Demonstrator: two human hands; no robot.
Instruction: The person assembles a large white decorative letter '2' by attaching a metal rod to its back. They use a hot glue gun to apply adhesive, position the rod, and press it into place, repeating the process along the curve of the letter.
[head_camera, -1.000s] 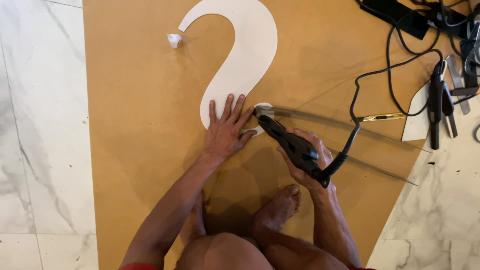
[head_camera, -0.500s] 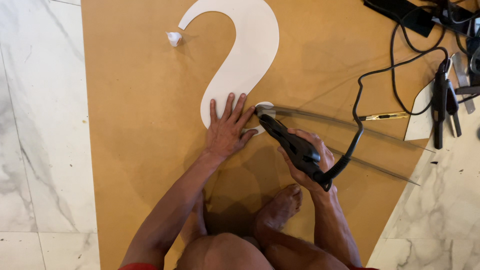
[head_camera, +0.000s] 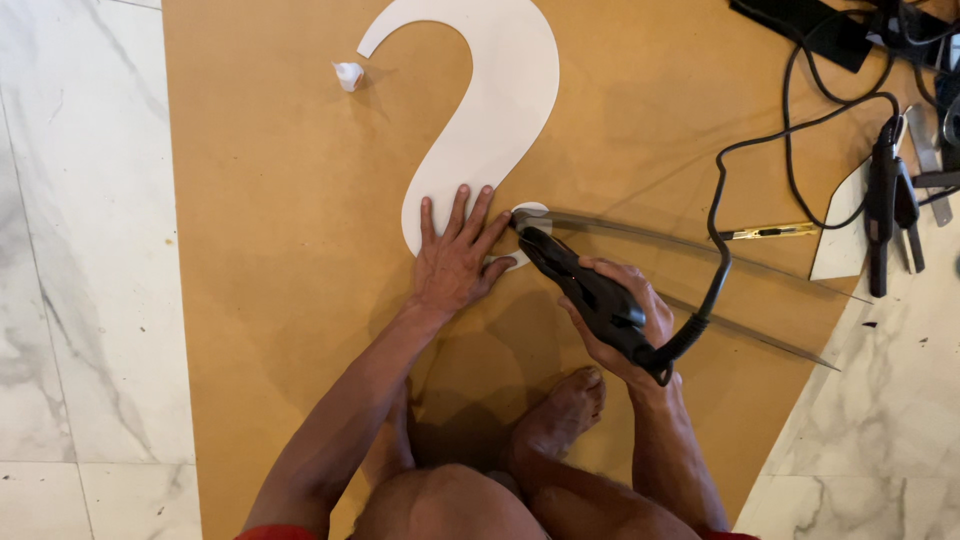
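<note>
A large white curved cut-out (head_camera: 487, 110), shaped like a hook, lies on a brown board (head_camera: 260, 250) on the floor. My left hand (head_camera: 452, 260) presses flat on the cut-out's lower end, fingers spread. My right hand (head_camera: 625, 318) grips a black corded power tool (head_camera: 585, 290), its nose against the cut-out's lower edge beside my left fingertips. A thin clear strip (head_camera: 680, 240) runs from the tool's nose off to the right.
The tool's black cord (head_camera: 745, 190) loops to the upper right, where more black tools (head_camera: 885, 205) and a black box (head_camera: 800, 30) lie. A small crumpled white scrap (head_camera: 348, 75) sits upper left. Marble floor tiles (head_camera: 80, 250) surround the board. My bare feet (head_camera: 560, 415) rest near its front edge.
Both hands and the tool hold nearly the same place; only the view has shifted slightly.
</note>
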